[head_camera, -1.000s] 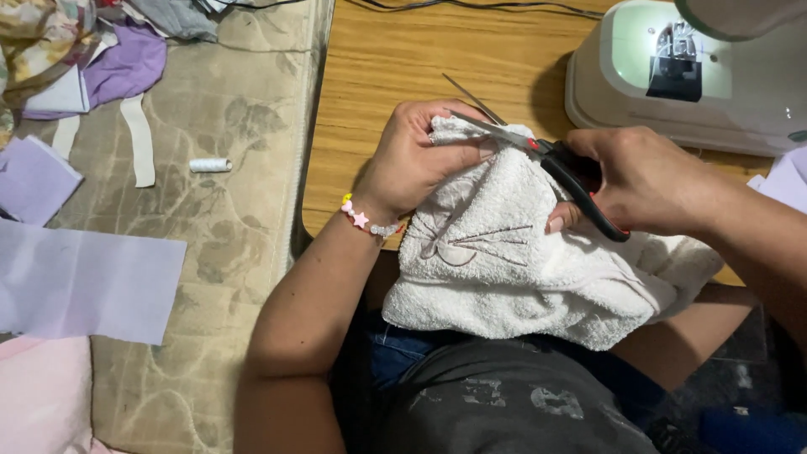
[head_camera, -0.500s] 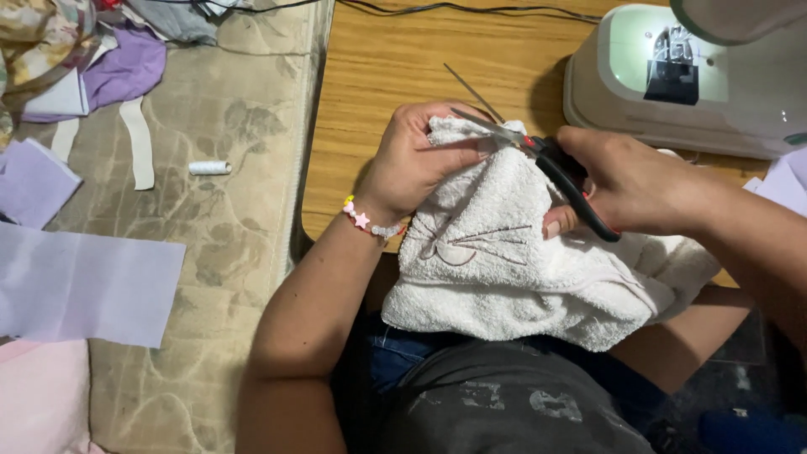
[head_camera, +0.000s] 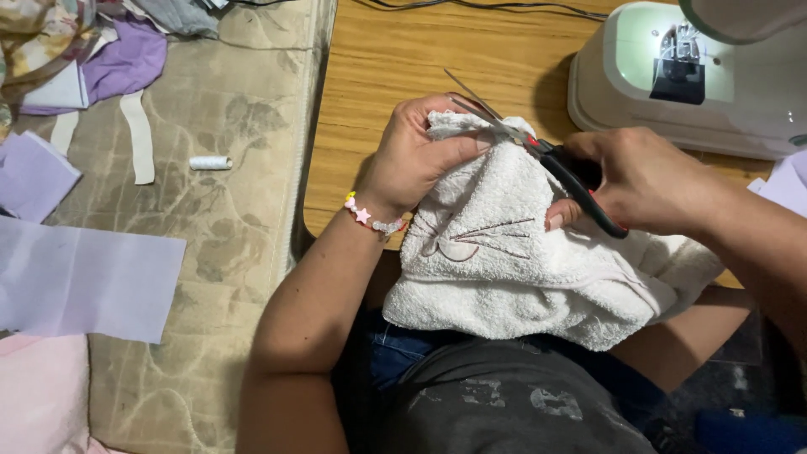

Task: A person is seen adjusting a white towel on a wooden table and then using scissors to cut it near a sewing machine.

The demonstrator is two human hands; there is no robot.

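A white terry towel (head_camera: 504, 269) with thin stitched lines lies over my lap and the front edge of the wooden table (head_camera: 395, 76). My left hand (head_camera: 412, 160) pinches the towel's upper edge, a beaded bracelet on its wrist. My right hand (head_camera: 639, 181) grips black-handled scissors (head_camera: 538, 151). Their blades are apart and point up-left at the towel's pinched edge, beside my left fingers.
A white sewing machine (head_camera: 698, 76) stands at the table's back right. On the patterned mat (head_camera: 218, 252) to the left lie a white thread spool (head_camera: 210, 163), lilac fabric pieces (head_camera: 84, 277), a white strip (head_camera: 139, 139) and a heap of cloth (head_camera: 101, 42).
The scissors and my right hand have shifted slightly along the towel's upper edge. My left hand keeps its pinch on the towel.
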